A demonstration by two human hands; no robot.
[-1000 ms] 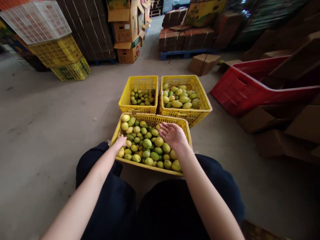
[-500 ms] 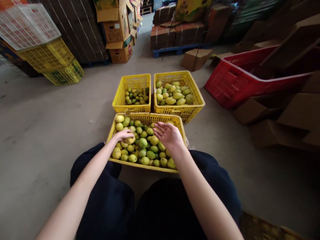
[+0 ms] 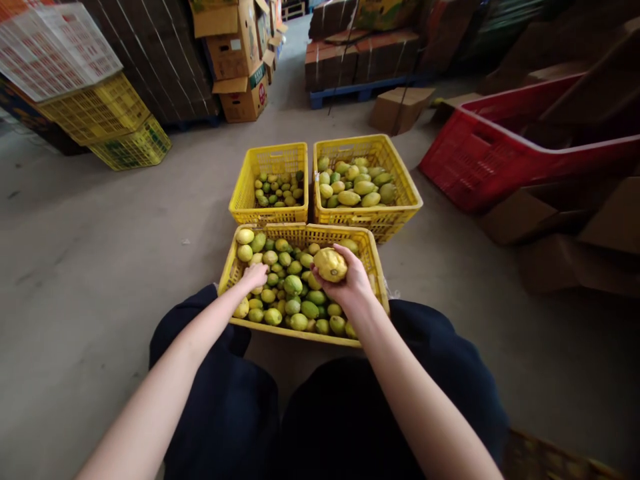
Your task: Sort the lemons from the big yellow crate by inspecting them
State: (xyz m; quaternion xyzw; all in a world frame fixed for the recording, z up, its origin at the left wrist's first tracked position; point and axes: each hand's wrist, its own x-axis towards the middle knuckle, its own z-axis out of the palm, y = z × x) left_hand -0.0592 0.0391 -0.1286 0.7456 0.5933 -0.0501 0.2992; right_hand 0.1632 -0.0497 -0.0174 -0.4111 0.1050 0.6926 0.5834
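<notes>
A large, knobbly yellow lemon rests in my right hand, palm up with the fingers curled around it, above the right part of the near yellow crate. That crate holds many green and yellow lemons, among them a green lemon near the middle. My left hand is down among the fruit on the crate's left side, back of the hand upward. Its fingers look drawn together, and whatever is under them is hidden. Two pale yellow lemons lie in the far left corner.
Behind the near crate stand a smaller-looking yellow crate with small lemons and another yellow crate with larger ones. A red crate and cardboard boxes are on the right. Stacked crates stand at the left.
The right hand was open and bare; now it holds a yellow lemon. My left hand, which had a yellow lemon, no longer shows it and is lower among the fruit. The view has shifted slightly.
</notes>
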